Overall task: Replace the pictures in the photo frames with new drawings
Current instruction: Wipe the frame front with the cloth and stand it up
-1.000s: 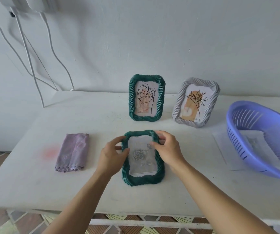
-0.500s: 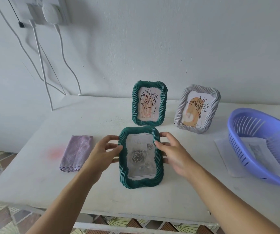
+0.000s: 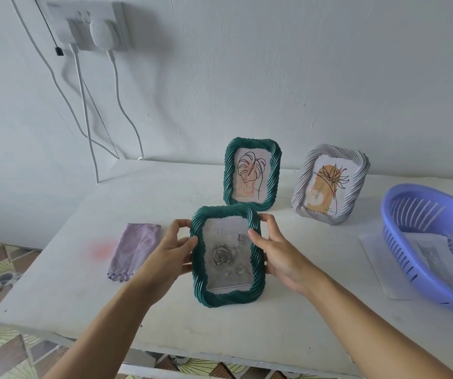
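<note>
Green frame (image 3: 228, 298) was held upright just right of the purple cloth (image 3: 135, 251), its ribbed sides gripped by the left hand (image 3: 169, 255) and right hand (image 3: 277, 255). It was judged light, stiff, possibly glazed, hence fragile. Farther back from the cloth, a white frame (image 3: 356, 184) was seen standing.

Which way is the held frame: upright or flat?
Upright: the frame faces the camera, left hand and right hand gripping its sides.
</note>
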Demonstrator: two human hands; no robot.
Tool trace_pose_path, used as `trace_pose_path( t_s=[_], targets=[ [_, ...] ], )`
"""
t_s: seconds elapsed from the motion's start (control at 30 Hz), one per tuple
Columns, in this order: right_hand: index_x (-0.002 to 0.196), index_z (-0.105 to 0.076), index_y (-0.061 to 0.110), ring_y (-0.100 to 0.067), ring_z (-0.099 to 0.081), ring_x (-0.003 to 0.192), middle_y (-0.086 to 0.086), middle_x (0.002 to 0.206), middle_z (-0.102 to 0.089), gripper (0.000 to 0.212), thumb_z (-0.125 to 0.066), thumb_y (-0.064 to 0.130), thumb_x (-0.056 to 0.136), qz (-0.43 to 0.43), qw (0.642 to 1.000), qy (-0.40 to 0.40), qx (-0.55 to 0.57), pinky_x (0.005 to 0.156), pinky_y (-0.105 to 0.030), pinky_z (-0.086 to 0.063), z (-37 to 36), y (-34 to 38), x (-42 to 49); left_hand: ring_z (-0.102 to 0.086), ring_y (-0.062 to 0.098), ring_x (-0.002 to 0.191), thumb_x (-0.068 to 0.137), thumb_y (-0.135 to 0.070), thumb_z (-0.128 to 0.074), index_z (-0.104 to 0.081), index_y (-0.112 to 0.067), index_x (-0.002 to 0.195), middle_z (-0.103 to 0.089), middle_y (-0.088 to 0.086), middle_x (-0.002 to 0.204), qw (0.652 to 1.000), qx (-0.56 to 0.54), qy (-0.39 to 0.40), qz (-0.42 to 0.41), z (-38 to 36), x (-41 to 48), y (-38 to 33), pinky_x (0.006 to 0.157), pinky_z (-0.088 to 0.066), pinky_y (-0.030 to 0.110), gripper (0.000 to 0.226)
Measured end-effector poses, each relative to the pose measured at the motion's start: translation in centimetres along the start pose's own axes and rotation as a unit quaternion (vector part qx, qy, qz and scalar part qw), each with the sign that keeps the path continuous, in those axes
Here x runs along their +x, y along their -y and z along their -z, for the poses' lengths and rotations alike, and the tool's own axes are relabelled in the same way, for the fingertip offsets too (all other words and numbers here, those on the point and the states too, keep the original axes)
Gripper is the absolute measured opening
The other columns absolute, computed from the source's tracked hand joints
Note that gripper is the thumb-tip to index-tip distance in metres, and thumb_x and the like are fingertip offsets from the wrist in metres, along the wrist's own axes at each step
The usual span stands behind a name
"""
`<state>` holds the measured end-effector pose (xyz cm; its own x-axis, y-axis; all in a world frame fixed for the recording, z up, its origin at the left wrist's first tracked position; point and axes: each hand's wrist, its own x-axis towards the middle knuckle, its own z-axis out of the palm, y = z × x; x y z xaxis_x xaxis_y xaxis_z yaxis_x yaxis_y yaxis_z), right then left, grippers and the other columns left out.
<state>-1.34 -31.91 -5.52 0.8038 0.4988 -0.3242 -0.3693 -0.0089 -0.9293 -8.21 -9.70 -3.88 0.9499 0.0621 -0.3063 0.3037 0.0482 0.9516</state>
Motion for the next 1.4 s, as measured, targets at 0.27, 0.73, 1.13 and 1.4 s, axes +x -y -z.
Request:
trace_pose_path(
  t_s=[0.27,0.73,1.13,1.4],
  targets=[
    [0.111,-0.056,0.017,-0.025,-0.067,0.09,-0.01,0.104,-0.073,0.013,-0.054,0.025,0.101,0.054,0.998,-0.022,0.007,0.076,-0.04,-0.054,0.0,0.8,0.4,-0.069,0.019,0.08,0.102,-0.015,-0.055,-0.057,-0.024,0.113,-0.076,0.003,0.091,0.989,0.08,-0.11,-0.066,0.5,0.0,-0.7,0.088,-0.054,0.051,0.015],
    [0.121,-0.053,0.034,-0.021,-0.067,0.089,-0.005,0.105,-0.067,0.03,-0.061,0.017,0.098,0.307,0.923,-0.152,-0.177,0.084,-0.041,-0.057,-0.7,1.3,0.9,-0.073,0.011,0.088,0.094,-0.014,-0.067,-0.064,-0.027,0.104,-0.077,-0.003,0.093,0.952,0.147,-0.172,-0.206,1.1,-0.2,-2.4,0.077,-0.052,0.014,0.017],
    [0.13,-0.041,0.027,-0.015,-0.068,0.089,-0.001,0.106,-0.063,0.05,-0.063,0.001,0.093,0.303,0.921,-0.156,-0.188,0.076,-0.029,-0.058,-1.2,1.1,1.7,-0.071,0.017,0.091,0.099,-0.006,-0.054,-0.042,-0.043,0.129,-0.071,0.0,0.098,0.943,0.202,-0.141,-0.222,0.5,1.0,-0.3,0.083,-0.059,0.038,0.049],
    [0.127,-0.049,0.029,-0.021,-0.066,0.105,-0.005,0.116,-0.064,0.044,-0.061,0.002,0.095,0.238,0.954,-0.149,-0.109,0.084,-0.029,-0.058,-0.7,1.2,1.5,-0.071,0.021,0.104,0.106,-0.016,-0.043,-0.045,-0.016,0.127,-0.074,0.008,0.113,0.99,0.077,0.035,-0.117,-0.5,-0.5,-1.7,0.081,-0.058,0.028,0.022]
  ],
)
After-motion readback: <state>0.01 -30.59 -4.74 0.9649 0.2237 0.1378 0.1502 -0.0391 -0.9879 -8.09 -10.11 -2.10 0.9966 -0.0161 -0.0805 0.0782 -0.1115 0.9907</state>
